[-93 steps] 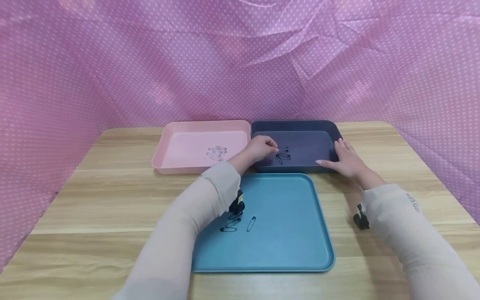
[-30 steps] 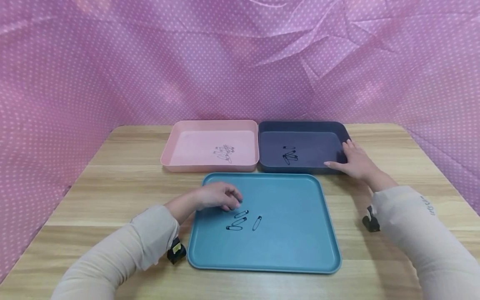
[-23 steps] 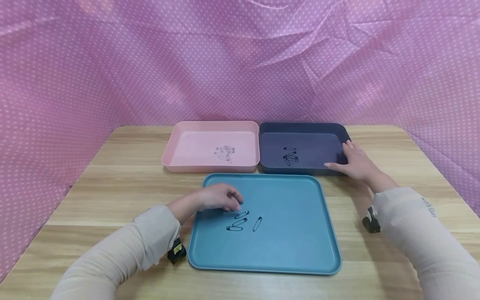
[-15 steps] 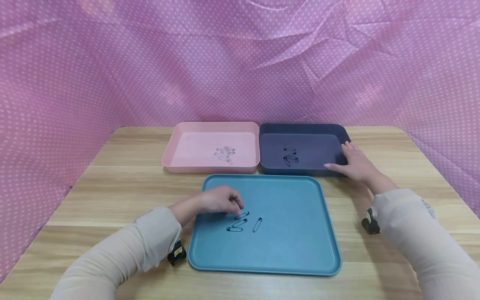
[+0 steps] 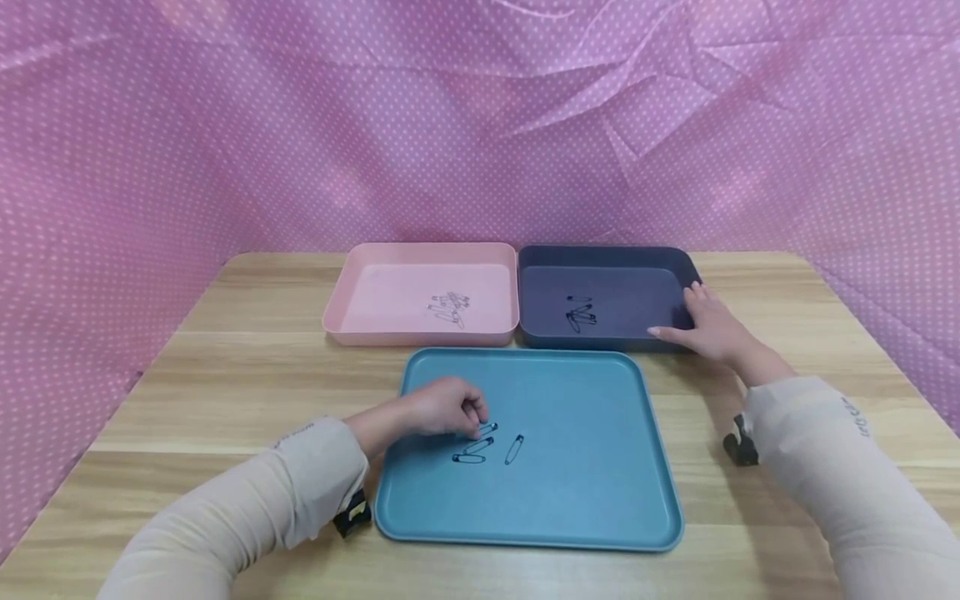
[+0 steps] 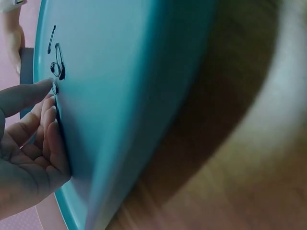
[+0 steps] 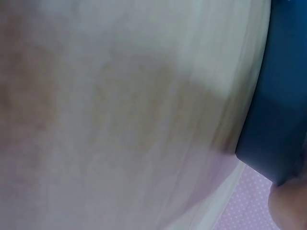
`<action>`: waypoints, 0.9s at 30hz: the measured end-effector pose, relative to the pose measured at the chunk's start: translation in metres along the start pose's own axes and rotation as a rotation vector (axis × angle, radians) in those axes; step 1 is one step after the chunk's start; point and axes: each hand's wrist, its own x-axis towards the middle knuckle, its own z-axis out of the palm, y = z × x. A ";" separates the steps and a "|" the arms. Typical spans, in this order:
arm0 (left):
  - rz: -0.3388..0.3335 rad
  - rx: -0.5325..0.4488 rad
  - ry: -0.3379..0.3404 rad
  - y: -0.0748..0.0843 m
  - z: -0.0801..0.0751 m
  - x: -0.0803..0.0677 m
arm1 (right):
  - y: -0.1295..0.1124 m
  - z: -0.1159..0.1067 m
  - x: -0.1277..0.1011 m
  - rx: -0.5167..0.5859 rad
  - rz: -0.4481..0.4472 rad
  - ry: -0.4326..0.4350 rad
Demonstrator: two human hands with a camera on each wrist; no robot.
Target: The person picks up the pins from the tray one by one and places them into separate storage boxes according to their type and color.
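Observation:
My left hand (image 5: 447, 407) is low over the blue tray (image 5: 585, 500), thumb and fingertips pinching the near end of a black safety pin (image 5: 488, 429). In the left wrist view, the thumb and forefinger of the left hand (image 6: 33, 143) meet at that pin, which they partly cover. Beside it lie more black safety pins: a slanted one (image 5: 478, 446), a level one (image 5: 468, 458) and a separate one (image 5: 514, 450). My right hand (image 5: 712, 329) rests on the right front corner of the dark navy tray (image 5: 607, 342), thumb spread along its front, fingers extended over the side.
Several black safety pins (image 5: 581, 317) lie in the navy tray. The pink tray (image 5: 375, 338) left of it holds a cluster of silver safety pins (image 5: 450, 308). Both stand behind the blue tray on a wooden table (image 5: 225, 375), with a pink dotted cloth (image 5: 480, 167) around.
My left hand has come back from the navy tray to the blue tray, then lowered slightly onto the rearmost black safety pin. The right hand stays on the navy tray.

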 end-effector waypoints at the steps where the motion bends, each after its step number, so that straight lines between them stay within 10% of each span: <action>1: 0.006 0.005 0.004 0.000 0.000 0.000 | 0.000 0.000 0.000 -0.003 0.001 -0.002; 19: 0.089 0.086 -0.011 -0.001 -0.001 0.000 | 0.003 -0.002 0.003 -0.036 -0.005 -0.002; 27: 0.028 -0.102 -0.015 -0.003 -0.007 0.005 | 0.003 0.001 0.003 -0.032 -0.010 0.000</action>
